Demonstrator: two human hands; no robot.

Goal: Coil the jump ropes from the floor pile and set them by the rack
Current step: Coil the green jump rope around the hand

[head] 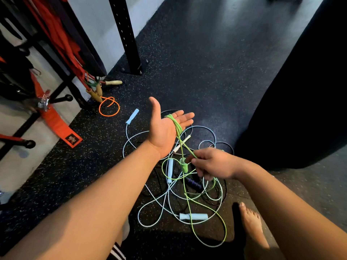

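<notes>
Holding the left hand [165, 128] out flat, palm up and fingers straight, with turns of the green jump rope [177, 128] lying across the palm. Pinching a strand of that same rope in the curled fingers of the right hand [214, 164], just beside the green handle [184, 165]. Trailing away below in loose green loops over the floor pile [169, 201]. Lying tangled there on the speckled black floor [206, 62]: pale blue cords, pale blue handles [193, 216], a white handle [181, 143], a dark purple handle [193, 182]. Resting coiled well to the left, an orange rope [109, 108], near the foot of the black rack [125, 34]. Standing at lower right beside the pile, a bare foot [249, 222].
</notes>
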